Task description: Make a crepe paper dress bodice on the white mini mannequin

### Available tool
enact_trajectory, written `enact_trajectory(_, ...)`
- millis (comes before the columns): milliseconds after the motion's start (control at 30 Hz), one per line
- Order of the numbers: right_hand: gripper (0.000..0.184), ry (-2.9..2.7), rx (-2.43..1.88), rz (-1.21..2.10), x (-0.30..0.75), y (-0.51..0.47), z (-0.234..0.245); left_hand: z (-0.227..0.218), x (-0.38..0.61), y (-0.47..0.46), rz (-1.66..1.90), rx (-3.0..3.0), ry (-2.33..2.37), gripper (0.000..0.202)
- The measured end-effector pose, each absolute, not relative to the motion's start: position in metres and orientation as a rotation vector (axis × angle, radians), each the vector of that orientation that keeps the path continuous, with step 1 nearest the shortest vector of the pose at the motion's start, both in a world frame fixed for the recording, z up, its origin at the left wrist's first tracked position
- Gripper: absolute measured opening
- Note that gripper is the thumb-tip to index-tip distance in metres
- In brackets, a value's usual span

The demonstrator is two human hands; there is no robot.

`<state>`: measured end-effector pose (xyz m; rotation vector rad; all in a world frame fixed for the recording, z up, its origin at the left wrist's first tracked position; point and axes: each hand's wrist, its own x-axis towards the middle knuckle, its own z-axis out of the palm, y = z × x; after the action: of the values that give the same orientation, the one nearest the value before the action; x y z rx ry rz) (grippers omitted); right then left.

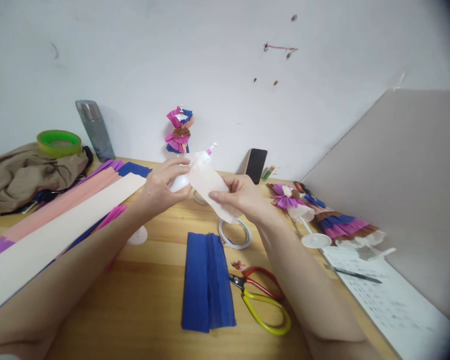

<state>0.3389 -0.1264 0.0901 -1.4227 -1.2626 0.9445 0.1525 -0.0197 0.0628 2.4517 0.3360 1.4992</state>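
Note:
Above the middle of the table, my left hand (pixel 167 182) is closed round a small white dress form (pixel 179 182), tilted with its knobbed tip up to the right. A band of magenta shows near that tip. Cream crepe paper (pixel 212 192) lies against the form's upper part and hangs off to the right. My right hand (pixel 242 194) pinches the loose end of this paper between thumb and fingers. Below the hands are a roll of double-sided tape (pixel 221 234), a folded blue crepe paper piece (pixel 206 285) and scissors (pixel 262 300) with one red and one yellow handle.
Long crepe paper strips (pixel 71 215) cover the left side, near a cloth (pixel 15 175), a green tape roll (pixel 60 142) and a bottle (pixel 97 127). A ruffled paper-dressed form (pixel 180 132) and a phone (pixel 256 166) stand behind. Ruffled paper pieces (pixel 345 225) and a pen (pixel 356 274) lie right.

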Motion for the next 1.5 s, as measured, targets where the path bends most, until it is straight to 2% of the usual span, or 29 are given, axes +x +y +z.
enact_trajectory(367,0.029,-1.339,-1.432,0.894,0.345,-0.136,0.103,0.062,0.155,-0.022,1.283,1.934,0.371,0.019)
enact_trajectory(567,0.031,-1.351,-1.406,0.923,0.346,-0.138,0.104,0.068,0.153,-0.027,1.057,1.709,0.393,0.023)
enact_trajectory(767,0.03,-1.344,-1.389,0.883,0.351,-0.136,0.103,0.071,0.154,-0.027,0.992,1.493,0.411,0.031)
enact_trajectory(1000,0.029,-1.33,-1.351,0.863,0.356,-0.136,0.105,0.065,0.158,-0.026,0.887,1.387,0.326,0.024)
enact_trajectory(1500,0.031,-1.3,-1.244,0.886,0.363,-0.138,0.108,0.059,0.164,-0.033,0.716,1.092,0.162,0.034)
